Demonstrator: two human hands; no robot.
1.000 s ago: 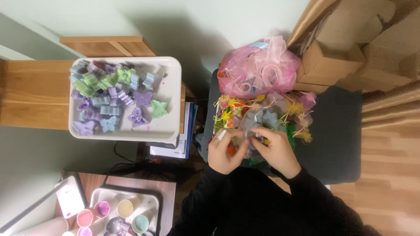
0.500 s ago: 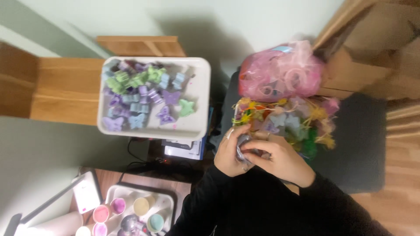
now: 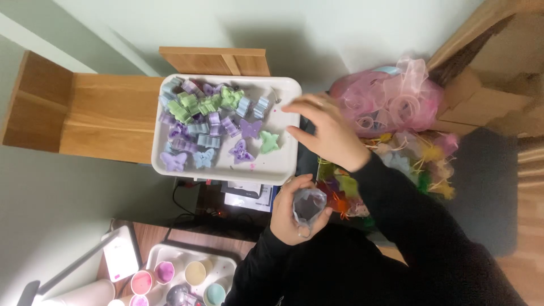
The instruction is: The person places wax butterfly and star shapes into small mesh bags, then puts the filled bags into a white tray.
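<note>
Now the left hand [image 3: 297,212] grips a small clear pouch [image 3: 309,205] mouth-up; the right hand [image 3: 326,130], fingers spread and empty, nears the white tray [image 3: 283,170]; pinching one butterfly piece [image 3: 270,141] should avoid spills.

Soft, even light (edges slightly blurred).

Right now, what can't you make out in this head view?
- Inside of the small clear bag: the left hand wraps it; contents too small to tell.
- Right hand: motion blur, so contact with the white tray is unclear.
- Pile of colourful bits: the right sleeve covers part of it.
- Cups in the lower tray: cut off by the bottom edge.
- Cardboard boxes: blurred, cut off at the right edge.
</note>
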